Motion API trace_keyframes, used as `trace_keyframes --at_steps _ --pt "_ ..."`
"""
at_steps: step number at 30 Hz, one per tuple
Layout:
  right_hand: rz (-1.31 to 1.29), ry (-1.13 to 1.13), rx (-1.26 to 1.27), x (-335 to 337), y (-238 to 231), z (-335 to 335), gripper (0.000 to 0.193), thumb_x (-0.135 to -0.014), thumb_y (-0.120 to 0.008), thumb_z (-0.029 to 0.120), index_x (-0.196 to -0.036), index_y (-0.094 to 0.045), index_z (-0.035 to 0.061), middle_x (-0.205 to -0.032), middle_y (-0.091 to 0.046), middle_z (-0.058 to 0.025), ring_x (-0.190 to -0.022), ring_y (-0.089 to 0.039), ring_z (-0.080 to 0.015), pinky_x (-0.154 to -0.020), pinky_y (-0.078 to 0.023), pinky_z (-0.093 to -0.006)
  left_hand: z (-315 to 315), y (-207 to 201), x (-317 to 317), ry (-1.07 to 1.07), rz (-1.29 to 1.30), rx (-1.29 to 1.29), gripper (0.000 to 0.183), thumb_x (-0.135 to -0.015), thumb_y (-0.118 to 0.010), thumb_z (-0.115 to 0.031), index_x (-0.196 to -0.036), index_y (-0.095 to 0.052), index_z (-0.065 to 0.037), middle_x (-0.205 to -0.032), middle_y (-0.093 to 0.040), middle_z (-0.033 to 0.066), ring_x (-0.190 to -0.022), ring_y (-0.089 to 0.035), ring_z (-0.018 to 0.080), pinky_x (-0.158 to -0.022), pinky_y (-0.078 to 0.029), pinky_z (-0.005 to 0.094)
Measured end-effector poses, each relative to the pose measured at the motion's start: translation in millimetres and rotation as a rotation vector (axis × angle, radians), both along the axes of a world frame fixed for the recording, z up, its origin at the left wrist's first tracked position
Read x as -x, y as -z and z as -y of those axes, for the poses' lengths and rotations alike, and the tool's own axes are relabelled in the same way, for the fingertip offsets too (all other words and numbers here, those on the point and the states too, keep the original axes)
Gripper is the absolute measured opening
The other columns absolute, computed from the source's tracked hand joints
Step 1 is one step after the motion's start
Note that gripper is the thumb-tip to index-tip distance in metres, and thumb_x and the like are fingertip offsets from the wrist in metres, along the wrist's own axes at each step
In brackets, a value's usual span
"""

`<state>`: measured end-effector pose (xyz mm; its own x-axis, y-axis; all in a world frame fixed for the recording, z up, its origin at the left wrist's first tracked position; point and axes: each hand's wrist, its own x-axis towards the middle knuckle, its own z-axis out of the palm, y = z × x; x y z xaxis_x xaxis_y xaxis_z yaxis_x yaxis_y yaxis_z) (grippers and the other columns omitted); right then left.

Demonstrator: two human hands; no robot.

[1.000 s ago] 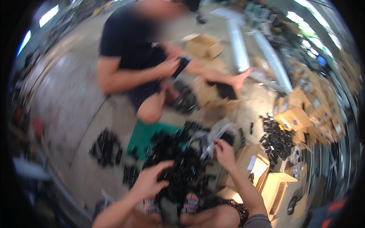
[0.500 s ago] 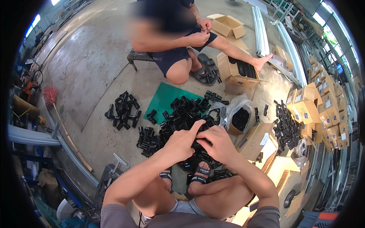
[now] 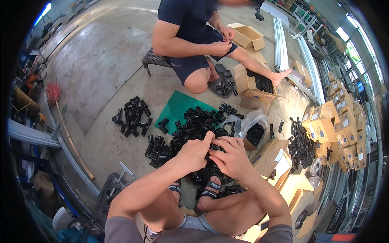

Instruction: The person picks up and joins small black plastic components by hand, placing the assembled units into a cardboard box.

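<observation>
My left hand (image 3: 193, 154) and my right hand (image 3: 230, 156) meet over a heap of black tee-shaped plastic fittings (image 3: 194, 123). The left fingers are curled, the index pointing forward; right thumb and fingers are bent toward them in a pinch. Something small and dark seems to be between the fingertips, but against the black heap its kind cannot be made out. Under the heap's far side lies a green sheet (image 3: 172, 106). A smaller group of fittings (image 3: 133, 117) rests on the floor to the left.
Opposite, a person (image 3: 182, 44) sits on a stool (image 3: 153, 60), hands together. At right stand an open carton of black parts (image 3: 246, 83), a plastic-bagged box (image 3: 255, 133), a carton (image 3: 267, 156), more fittings (image 3: 302, 141) and stacked cartons (image 3: 344, 125). A broom (image 3: 69, 133) lies left.
The view has shifted slightly, showing more of the person opposite. My hands stay together over the heap; my left index finger is drawn in a little and my right fingers have shifted.
</observation>
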<state>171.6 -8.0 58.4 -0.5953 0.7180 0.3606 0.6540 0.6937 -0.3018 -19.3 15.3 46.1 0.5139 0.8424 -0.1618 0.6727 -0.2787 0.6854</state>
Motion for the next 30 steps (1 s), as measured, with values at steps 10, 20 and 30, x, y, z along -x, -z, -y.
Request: trace_keyframes --at_steps 10,20,30 --pt "-0.130 -0.013 0.075 1 19 -1 0.015 -0.082 -0.072 0.012 -0.097 -0.067 0.0102 -0.094 -0.067 -0.0009 -0.099 -0.059 -0.0212 -0.092 -0.041 -0.0394 1 -7 -1 0.015 -0.010 0.013 0.070 -0.069 -0.077 0.002 -0.123 -0.035 -0.005 -0.084 -0.069 0.0247 -0.085 -0.068 0.0464 -0.071 -0.056 0.0529" --pt "-0.124 0.022 0.077 -4 17 -1 0.016 -0.081 -0.076 0.011 -0.096 -0.071 0.0091 -0.102 -0.070 -0.0025 -0.102 -0.062 -0.0239 -0.091 -0.042 -0.0386 0 -7 4 -0.020 -0.016 0.002 0.063 -0.069 -0.082 -0.002 -0.113 -0.037 -0.005 -0.097 -0.072 0.0237 -0.090 -0.068 0.0439 -0.078 -0.054 0.0498" --pt "-0.821 0.338 0.748 -13 19 -5 0.031 -0.095 -0.066 0.010 -0.125 -0.063 0.0000 -0.118 -0.067 -0.0093 -0.103 -0.064 -0.0163 -0.089 -0.053 -0.0302 1 -22 10 -0.086 0.226 0.003 0.043 -0.072 -0.084 -0.004 -0.100 -0.051 -0.004 -0.093 -0.071 0.0125 -0.094 -0.072 0.0312 -0.079 -0.056 0.0375"
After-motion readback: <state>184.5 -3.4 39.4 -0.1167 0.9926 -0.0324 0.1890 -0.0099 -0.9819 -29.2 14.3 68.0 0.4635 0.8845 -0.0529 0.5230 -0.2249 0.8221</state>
